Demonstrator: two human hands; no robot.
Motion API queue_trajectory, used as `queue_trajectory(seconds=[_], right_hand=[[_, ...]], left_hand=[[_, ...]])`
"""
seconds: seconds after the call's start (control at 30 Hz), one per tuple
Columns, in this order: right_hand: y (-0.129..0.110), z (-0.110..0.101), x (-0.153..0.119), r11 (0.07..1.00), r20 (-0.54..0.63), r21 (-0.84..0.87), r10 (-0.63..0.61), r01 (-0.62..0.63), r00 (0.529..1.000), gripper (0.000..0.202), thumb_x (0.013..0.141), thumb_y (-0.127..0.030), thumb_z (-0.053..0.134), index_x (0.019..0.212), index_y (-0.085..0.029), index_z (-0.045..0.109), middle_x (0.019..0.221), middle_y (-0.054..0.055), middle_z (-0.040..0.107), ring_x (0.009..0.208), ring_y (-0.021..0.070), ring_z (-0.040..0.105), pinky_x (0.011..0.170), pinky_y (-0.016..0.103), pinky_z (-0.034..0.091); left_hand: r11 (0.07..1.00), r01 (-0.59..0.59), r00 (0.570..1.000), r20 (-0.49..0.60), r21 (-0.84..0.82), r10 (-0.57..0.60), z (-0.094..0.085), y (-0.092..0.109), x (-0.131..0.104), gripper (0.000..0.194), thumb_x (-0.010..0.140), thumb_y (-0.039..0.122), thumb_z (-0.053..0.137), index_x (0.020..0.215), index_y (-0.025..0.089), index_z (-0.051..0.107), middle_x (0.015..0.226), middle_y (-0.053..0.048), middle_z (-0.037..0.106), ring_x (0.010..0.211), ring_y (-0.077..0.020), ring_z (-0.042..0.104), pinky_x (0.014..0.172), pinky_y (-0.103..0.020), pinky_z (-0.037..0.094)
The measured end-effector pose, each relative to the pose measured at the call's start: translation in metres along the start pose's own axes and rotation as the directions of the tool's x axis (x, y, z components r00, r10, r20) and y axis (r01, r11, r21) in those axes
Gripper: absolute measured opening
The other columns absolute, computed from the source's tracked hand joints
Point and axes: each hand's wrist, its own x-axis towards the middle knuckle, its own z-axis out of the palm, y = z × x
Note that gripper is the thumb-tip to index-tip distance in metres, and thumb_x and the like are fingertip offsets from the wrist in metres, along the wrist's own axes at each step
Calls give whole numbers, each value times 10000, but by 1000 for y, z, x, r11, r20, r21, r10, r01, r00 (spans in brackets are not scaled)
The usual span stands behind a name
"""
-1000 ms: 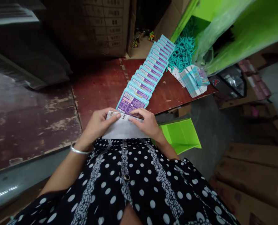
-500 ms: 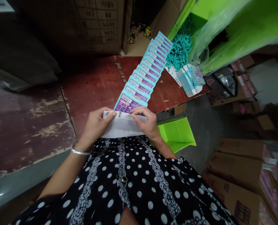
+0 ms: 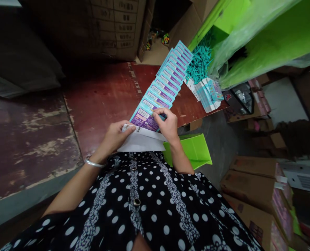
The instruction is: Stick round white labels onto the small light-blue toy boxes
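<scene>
A white sheet of stickers (image 3: 144, 143) with small black-and-white labels along its top edge is pinched in my left hand (image 3: 118, 134), thumb on top. My right hand (image 3: 166, 122) has its thumb and forefinger pressed together over the nearest printed card (image 3: 143, 120); whatever is between those fingertips is too small to make out. That card is teal and purple with a barcode. Behind it, a long row of overlapping matching cards (image 3: 167, 78) runs away to the upper right along the red table (image 3: 102, 90).
Teal pointed pieces (image 3: 200, 61) are heaped by a green bin (image 3: 222, 26) draped in clear plastic. Beside them sits a stack of folded teal-and-white cartons (image 3: 208, 94). A green box (image 3: 194, 150) is low on my right, with brown cartons (image 3: 249, 184) farther right.
My right hand has left the sticker sheet and moved up and forward over the nearest card, fingertips pinched. My left hand still holds the sheet. The camera view has shifted slightly.
</scene>
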Motion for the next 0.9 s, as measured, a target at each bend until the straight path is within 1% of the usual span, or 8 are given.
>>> queue_trajectory(seconds=[0.2,0.23,0.37,0.4,0.47,0.6,0.73,0.9], right_hand=[[4,5,3,983,8,-182,-29,30,1000,87,986,-266,745,944,-258,669,1060,53,795,1071,255,732,1033,435,586],[4,5,2,977,12,-207,-43,44,999,71,986,-267,748,1004,-255,681,1097,64,787,1080,260,723,1041,444,588],[-5,2,-8,962,-19,-215,-178,170,984,284,1050,-271,663,1333,-242,674,1315,114,741,1180,264,707,1117,467,582],[-9,0,-12,958,-6,-206,-207,202,978,267,1070,-286,643,1330,-245,687,1302,110,743,1184,257,709,1114,457,587],[-17,-4,-18,953,74,-195,-221,231,972,173,1087,-331,658,1215,-255,745,1193,84,764,1147,241,721,1072,430,604],[-25,-8,-24,963,250,-182,-149,197,957,118,1029,-362,792,1075,-253,800,1086,49,787,1049,211,734,993,389,616],[-19,-3,-24,968,246,-103,-199,229,949,98,1036,-310,783,965,-249,812,1005,28,794,960,182,739,931,353,622],[-14,0,-26,938,235,-103,-301,332,924,183,1058,-360,746,916,-286,834,962,31,787,961,203,742,924,396,631]], left_hand=[[1000,-1,1000,5,2,1,1,1,3,379,818,567,770,850,189,768,734,-19,714,651,-165,551,570,-245,397],[1000,-1,1000,6,-5,2,1,1,2,378,819,565,773,854,189,769,740,-20,719,655,-166,555,571,-246,399],[998,-17,999,39,-61,20,1,6,0,402,835,583,787,893,186,777,788,-34,741,677,-169,571,586,-248,416],[997,-23,998,53,-76,28,0,8,-1,413,842,593,788,905,184,779,806,-40,749,686,-171,578,595,-250,423],[994,-39,996,79,-98,47,0,12,-3,435,852,614,790,926,185,783,846,-51,766,708,-176,595,618,-255,440],[990,-57,991,110,-130,71,1,19,-5,469,847,657,809,901,192,779,881,-60,781,747,-187,623,662,-265,470],[979,-20,993,110,-201,43,4,24,-6,478,815,659,850,860,190,772,854,-56,768,734,-180,617,653,-263,471],[950,96,995,64,-297,-81,9,25,-5,514,754,682,889,864,193,775,805,-51,745,665,-178,586,598,-276,457]])
